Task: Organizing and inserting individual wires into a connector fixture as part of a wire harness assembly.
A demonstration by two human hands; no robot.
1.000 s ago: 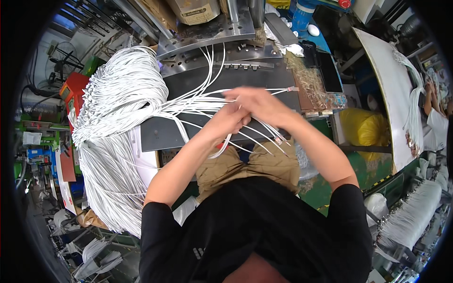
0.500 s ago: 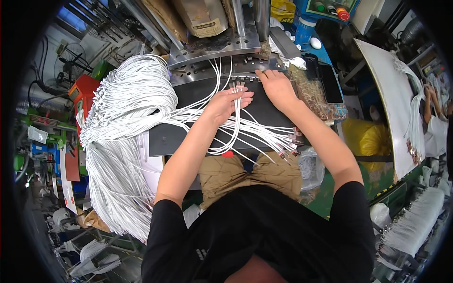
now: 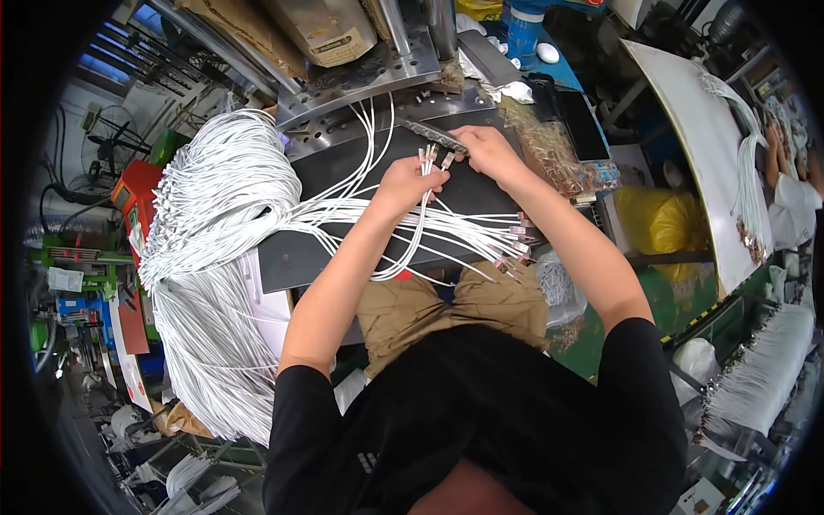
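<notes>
Several white cables are pinched in my left hand, their small plug ends sticking up past the fingers. My right hand grips one end of a narrow dark metal bar. That bar is raised off the work surface and slants up and left from my fingers, close above the plugs. Beneath my hands, a loose bundle of white cables crosses the black work surface, with plug ends fanned out on the right. Whether any plug touches the bar is hard to make out.
At the left lies a big heap of white cables. A metal press with thick posts stands just beyond my hands. To the right are a dark phone-like slab and a yellow bag. Another person's arm shows at far right.
My right hand has lifted the metal bar from the press's front edge and tilted it. The fingers of my left hand have closed more around the cables. The whole view has shifted slightly.
</notes>
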